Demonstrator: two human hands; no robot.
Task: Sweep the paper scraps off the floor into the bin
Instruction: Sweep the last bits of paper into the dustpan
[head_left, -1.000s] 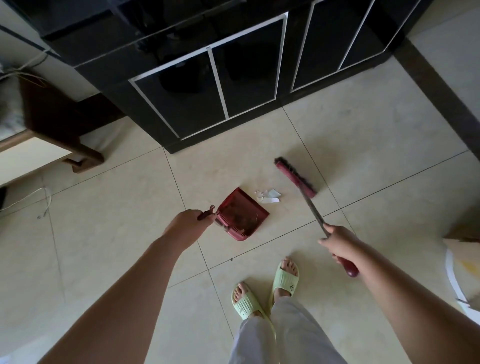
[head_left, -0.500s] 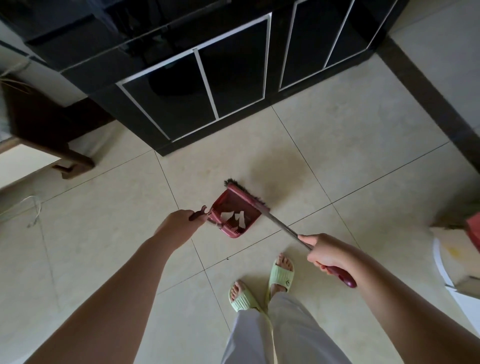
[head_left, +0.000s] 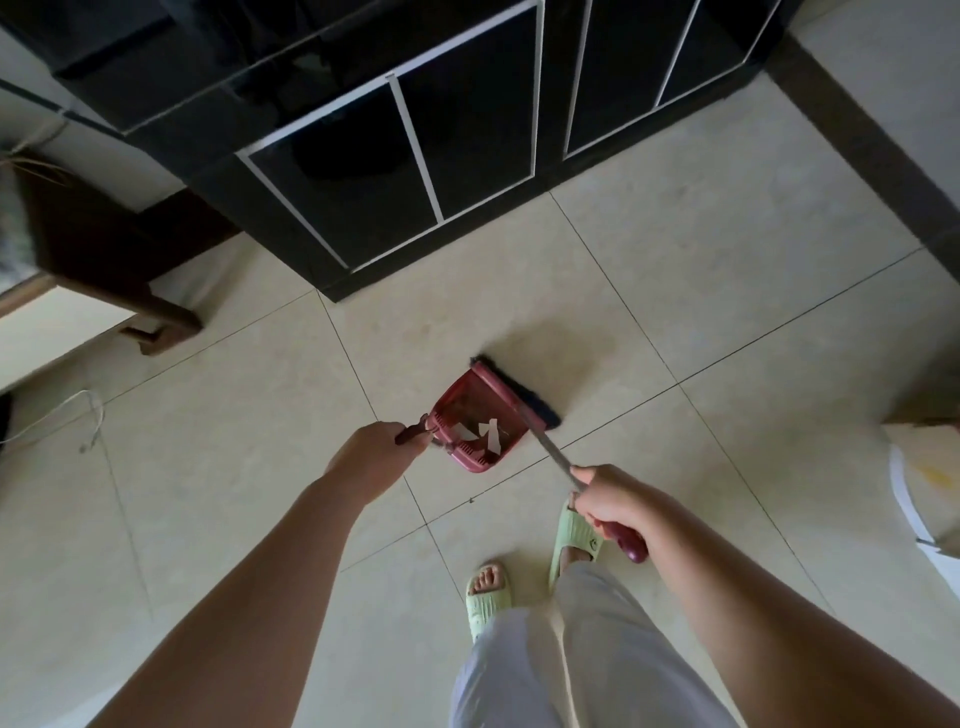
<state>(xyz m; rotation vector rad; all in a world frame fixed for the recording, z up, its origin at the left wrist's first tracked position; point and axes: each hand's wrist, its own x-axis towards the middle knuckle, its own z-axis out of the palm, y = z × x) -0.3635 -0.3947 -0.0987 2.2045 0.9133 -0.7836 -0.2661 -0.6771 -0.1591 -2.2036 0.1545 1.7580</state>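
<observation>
Paper scraps (head_left: 488, 435), white strips, lie inside the red dustpan (head_left: 475, 415) gripped by left hand (head_left: 370, 457).

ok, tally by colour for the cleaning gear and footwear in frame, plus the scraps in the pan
Red/maroon: 2, dustpan and broom
Pale green: 2, left slipper, right slipper
White: 3 paper scraps visible in the dustpan; more may be hidden
Total: 7
</observation>
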